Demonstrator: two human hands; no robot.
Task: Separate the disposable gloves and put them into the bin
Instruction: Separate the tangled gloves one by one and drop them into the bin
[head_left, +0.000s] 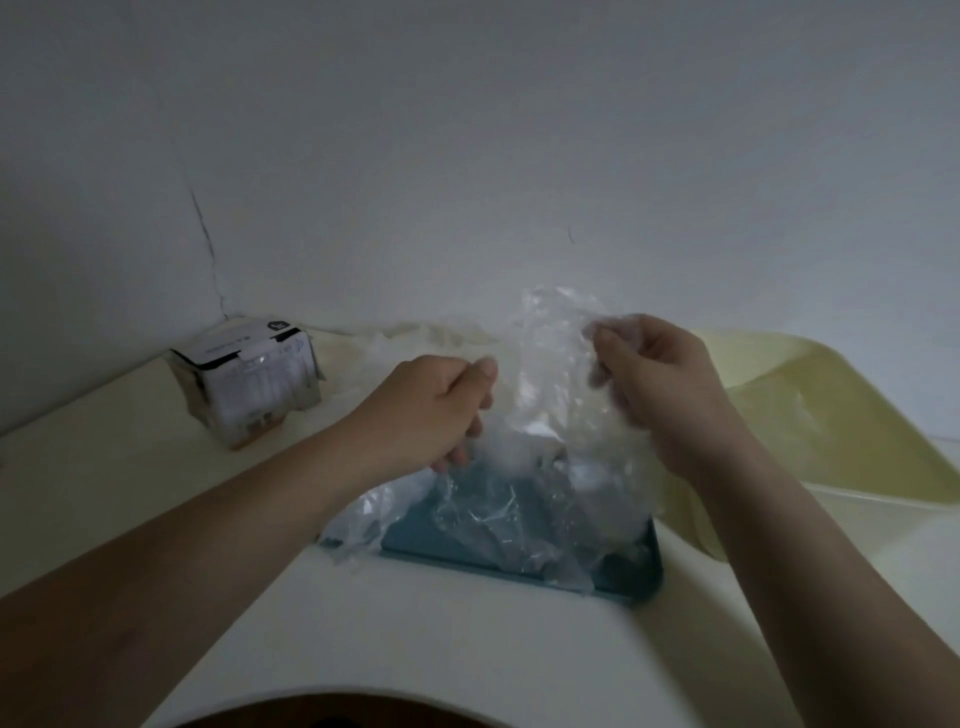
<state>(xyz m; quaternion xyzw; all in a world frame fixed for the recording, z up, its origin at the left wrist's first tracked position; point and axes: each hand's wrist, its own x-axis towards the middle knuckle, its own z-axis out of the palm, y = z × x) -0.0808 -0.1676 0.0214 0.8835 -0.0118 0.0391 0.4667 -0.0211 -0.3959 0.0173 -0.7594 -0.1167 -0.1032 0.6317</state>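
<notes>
My left hand (441, 410) and right hand (660, 384) each pinch an edge of the clear disposable gloves (550, 374), thumb against curled fingers. I hold them raised over the blue tray (649, 566), apparently to peel the clinging film apart. More film lies in the tray; a yellow bin (883, 452) stands right, a carton (249, 384) left, neither obstructing

Dim, flat, greyish light, soft focus throughout, faint shadows, wide-angle bending at edges
</notes>
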